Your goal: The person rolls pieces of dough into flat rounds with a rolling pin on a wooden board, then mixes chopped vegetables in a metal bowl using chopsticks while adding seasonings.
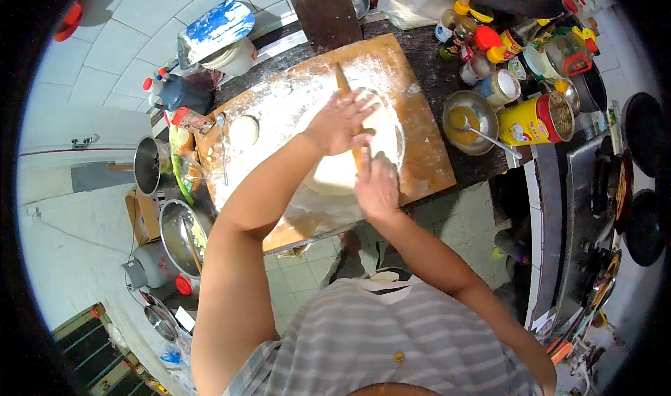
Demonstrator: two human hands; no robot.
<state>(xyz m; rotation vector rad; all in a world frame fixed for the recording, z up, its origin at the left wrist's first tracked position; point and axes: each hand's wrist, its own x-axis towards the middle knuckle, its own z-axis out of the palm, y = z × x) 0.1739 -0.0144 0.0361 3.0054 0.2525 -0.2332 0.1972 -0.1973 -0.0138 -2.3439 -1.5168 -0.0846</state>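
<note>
A wooden rolling pin lies across a wide, thin round of dough on a floured wooden board. My left hand rests over the pin's middle, its fingers stretched out and spread. At the pin's near end, my right hand is closed around it, partly hiding that end. A smaller pale dough disc sits on the board's left side. Beside that disc lies a thin long-handled spoon. Loose flour whitens much of the board.
Right of the board stand a metal bowl of yellow liquid with a spoon, a yellow tin and several condiment bottles. A steel bowl with chopped food and a pot are at left. A white tub stands behind.
</note>
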